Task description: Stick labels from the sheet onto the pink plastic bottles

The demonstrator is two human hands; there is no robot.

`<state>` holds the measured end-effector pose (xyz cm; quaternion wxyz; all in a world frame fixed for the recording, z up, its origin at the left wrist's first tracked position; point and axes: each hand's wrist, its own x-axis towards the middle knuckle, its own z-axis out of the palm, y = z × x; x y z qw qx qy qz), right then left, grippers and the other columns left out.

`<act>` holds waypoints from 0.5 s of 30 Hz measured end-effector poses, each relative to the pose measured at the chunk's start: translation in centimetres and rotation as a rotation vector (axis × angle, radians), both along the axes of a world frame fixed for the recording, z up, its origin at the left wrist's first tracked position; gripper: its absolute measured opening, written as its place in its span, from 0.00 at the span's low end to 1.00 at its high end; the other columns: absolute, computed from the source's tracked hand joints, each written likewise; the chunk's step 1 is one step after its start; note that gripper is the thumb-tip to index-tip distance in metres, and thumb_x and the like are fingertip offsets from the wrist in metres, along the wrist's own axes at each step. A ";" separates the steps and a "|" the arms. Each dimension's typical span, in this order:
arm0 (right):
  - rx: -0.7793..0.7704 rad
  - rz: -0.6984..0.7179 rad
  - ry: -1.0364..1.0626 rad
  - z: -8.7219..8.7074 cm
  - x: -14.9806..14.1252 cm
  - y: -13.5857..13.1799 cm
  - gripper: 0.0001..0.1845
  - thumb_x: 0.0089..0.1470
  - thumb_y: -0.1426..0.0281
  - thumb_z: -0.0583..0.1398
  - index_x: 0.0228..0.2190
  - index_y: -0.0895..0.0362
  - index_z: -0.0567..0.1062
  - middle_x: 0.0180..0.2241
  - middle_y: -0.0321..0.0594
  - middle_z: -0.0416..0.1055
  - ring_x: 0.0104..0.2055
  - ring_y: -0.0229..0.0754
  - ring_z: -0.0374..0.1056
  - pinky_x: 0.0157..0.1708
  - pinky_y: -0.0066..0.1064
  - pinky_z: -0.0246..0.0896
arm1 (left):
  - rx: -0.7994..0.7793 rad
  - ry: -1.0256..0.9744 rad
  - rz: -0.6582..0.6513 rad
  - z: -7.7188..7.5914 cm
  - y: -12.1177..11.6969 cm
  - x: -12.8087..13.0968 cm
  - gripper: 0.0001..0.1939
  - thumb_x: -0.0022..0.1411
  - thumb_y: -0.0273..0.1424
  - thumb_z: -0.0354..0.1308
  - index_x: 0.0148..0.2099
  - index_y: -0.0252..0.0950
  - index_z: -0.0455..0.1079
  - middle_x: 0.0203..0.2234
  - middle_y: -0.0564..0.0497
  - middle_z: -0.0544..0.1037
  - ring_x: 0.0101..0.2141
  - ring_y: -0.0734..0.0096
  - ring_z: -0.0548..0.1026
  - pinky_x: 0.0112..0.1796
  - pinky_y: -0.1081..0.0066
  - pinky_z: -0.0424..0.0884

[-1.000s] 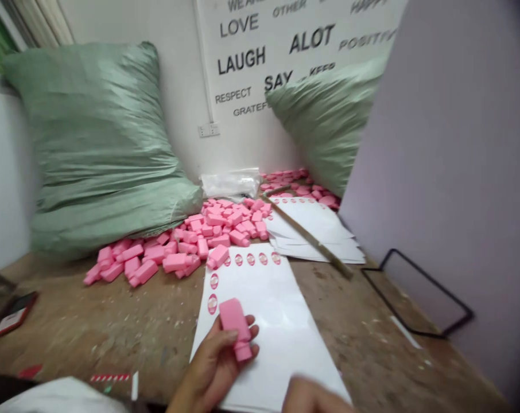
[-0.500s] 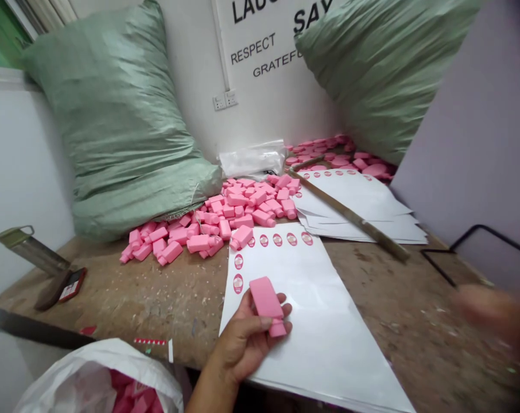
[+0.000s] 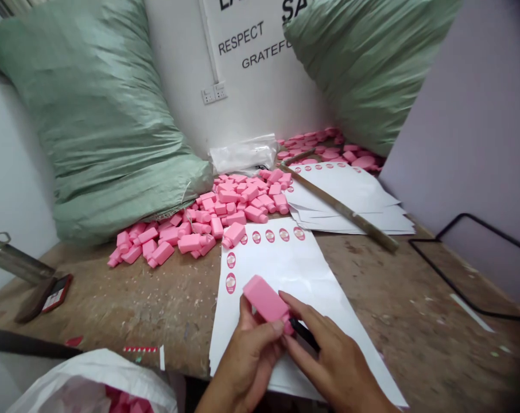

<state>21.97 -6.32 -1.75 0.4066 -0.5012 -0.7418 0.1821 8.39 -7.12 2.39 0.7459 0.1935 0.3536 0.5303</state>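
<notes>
My left hand [image 3: 243, 367] is closed round the pink bottle [image 3: 264, 298], cap end angled toward my right hand [image 3: 335, 367], which pinches a black tool [image 3: 305, 334] there for access, above the white label sheet [image 3: 281, 264] near the counter's [image 3: 372, 275] front edge.

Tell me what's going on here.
A person's left hand holds a pink plastic bottle above a white sheet of oval labels. The right hand holds a slim black object at the bottle's narrow end. Loose pink bottles lie heaped on the wooden workbench, and more sit in a white plastic bag beside it.
</notes>
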 end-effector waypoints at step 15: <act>-1.003 0.332 0.867 4.1 0.8 -0.6 0.19 0.55 0.52 0.56 0.31 0.54 0.75 0.15 0.28 0.59 0.12 0.29 0.45 0.19 0.23 0.54 | 0.132 0.080 -0.024 0.3 -0.3 -0.1 0.27 0.50 0.34 0.67 0.53 0.34 0.68 0.40 0.42 0.77 0.37 0.61 0.75 0.42 0.62 0.67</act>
